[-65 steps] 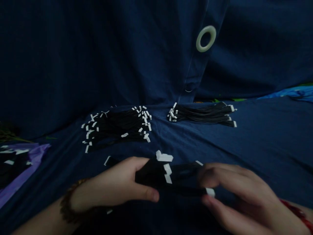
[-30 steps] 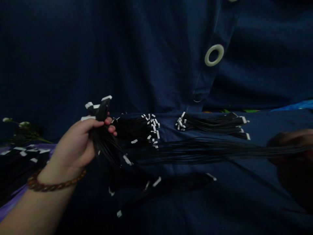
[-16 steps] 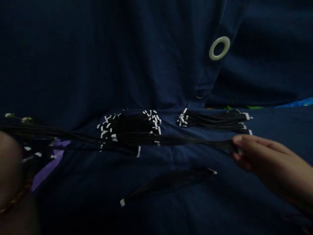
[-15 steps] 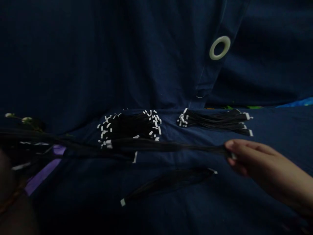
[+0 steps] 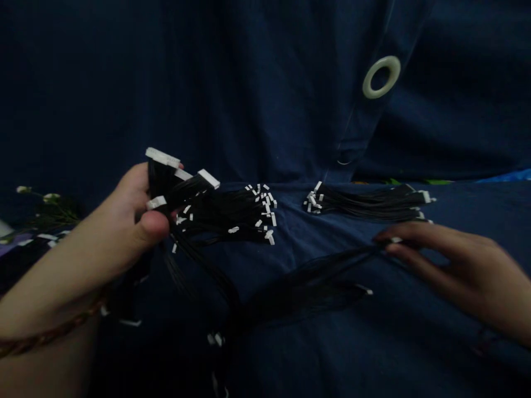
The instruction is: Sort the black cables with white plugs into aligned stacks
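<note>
My left hand (image 5: pixel 128 221) is closed round a bunch of black cables (image 5: pixel 159 176), whose wide white connectors stick up above the fingers. Strands of these hang below that hand. At the right, my right hand (image 5: pixel 456 271) pinches a black cable bundle (image 5: pixel 332 260) near its white end piece. This bundle droops down to the left, over a loose bundle with a white tip (image 5: pixel 365 289) lying on the dark blue cloth. Where the two overlap, I cannot tell them apart. Just beyond my left hand lies a pile of black cables (image 5: pixel 224 207) with many white ends.
A second, neater cable stack (image 5: pixel 365 202) lies at the back right. The dark blue cloth (image 5: pixel 477 210) covers the surface, and a blue curtain (image 5: pixel 265 99) with a pale ring (image 5: pixel 381 77) hangs behind. White flowers (image 5: pixel 52 197) and something purple (image 5: pixel 12 243) are at the left.
My left hand has come into fuller view from the left edge, bringing up its cable bunch. The bundle in my right hand has gone from stretched level to sagging; that hand stays nearly in place.
</note>
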The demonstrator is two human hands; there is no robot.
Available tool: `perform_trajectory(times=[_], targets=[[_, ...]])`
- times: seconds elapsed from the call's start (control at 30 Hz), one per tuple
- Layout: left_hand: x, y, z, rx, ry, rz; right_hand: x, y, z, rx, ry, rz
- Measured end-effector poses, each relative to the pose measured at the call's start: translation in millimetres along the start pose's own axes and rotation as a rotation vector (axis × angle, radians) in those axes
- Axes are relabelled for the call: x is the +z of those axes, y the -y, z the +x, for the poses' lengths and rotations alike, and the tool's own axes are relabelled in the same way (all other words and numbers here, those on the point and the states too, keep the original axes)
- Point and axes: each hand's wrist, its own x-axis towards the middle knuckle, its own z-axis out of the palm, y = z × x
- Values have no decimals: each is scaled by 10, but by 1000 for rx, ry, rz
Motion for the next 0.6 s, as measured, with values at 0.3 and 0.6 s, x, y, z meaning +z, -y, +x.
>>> perform_trajectory(times=[0.3,0.6], targets=[[682,242,-136,-92,507,-144,282,-49,-36,111,441,200],[576,188,-222,250,298,1333,546,-116,-121,440,348,602]])
